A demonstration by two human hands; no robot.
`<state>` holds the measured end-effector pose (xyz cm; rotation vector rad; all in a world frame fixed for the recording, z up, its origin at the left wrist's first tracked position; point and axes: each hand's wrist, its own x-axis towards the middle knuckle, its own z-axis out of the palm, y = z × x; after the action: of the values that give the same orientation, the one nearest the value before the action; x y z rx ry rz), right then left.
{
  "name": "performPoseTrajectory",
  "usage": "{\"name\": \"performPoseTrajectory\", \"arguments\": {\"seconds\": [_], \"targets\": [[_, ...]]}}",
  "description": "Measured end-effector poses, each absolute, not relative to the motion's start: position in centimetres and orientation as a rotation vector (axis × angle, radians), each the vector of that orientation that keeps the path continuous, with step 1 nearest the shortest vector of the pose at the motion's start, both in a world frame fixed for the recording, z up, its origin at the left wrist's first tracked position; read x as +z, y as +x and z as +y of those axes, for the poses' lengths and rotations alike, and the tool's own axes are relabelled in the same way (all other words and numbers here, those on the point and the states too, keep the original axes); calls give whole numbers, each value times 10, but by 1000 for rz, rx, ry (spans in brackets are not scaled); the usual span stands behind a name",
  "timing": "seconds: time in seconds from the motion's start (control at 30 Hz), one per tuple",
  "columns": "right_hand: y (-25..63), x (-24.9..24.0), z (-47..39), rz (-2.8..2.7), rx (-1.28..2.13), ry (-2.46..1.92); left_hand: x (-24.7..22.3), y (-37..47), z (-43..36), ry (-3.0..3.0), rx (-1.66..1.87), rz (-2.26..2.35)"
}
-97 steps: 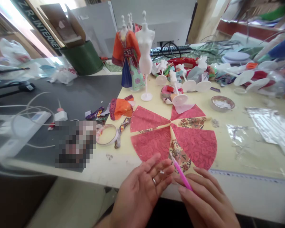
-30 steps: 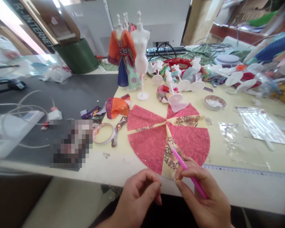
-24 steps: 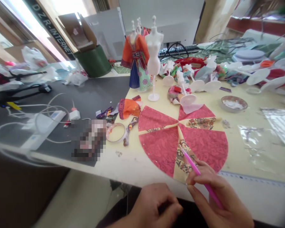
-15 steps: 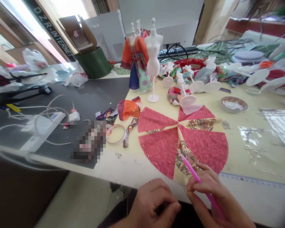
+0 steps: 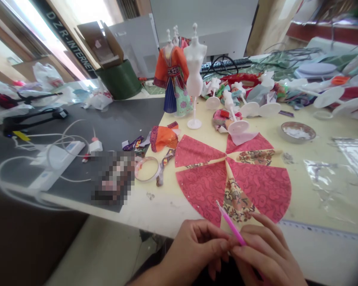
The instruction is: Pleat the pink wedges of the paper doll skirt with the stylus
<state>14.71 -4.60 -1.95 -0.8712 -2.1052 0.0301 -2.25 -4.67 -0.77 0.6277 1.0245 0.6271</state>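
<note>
At the near edge of the bench (image 5: 164,206), a pink pen (image 5: 232,226) is gripped in the R hand (image 5: 267,248), barrel slanted, pale tip aimed over the lower L red panel of the round cloth (image 5: 203,184); whether contact is made can't be told. The L hand (image 5: 201,242) is closed at thumb + fingertips, against the R fingers; whether anything tiny is pinched there can't be told. The cloth is laid flat just beyond both hands, w/ floral insets (image 5: 238,198) set btwn red panels & small pale dots seen along the L rim.

By looks, pen prob. light, stiff, smooth, poss. slippery; best held low on the barrel for control. Cloth prob. thin, soft, easily creased; best taken by the outer hem, w/ both hands, so folds & dots aren't disturbed.

Re writing: "DZR-INTERNET" can be read on the dark strip (image 5: 68,43), back L. Ruler (image 5: 313,228) marks can't be read; the item (image 5: 113,178) on the dark mat (image 5: 122,119) is pixelated, no label legible.
</note>
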Motion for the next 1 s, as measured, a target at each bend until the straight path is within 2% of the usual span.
{"name": "performPoseTrajectory", "arguments": {"seconds": [0.23,0.6,1.0], "targets": [[147,-22,-47,-2038,71,-846,-10,-22,-50,599,647,994],[132,-14,-55,-1723,509,-1004,-6,-18,-52,608,684,1014],[129,-18,-47,-1722,494,-915,-13,-21,-50,733,719,1086]]}}
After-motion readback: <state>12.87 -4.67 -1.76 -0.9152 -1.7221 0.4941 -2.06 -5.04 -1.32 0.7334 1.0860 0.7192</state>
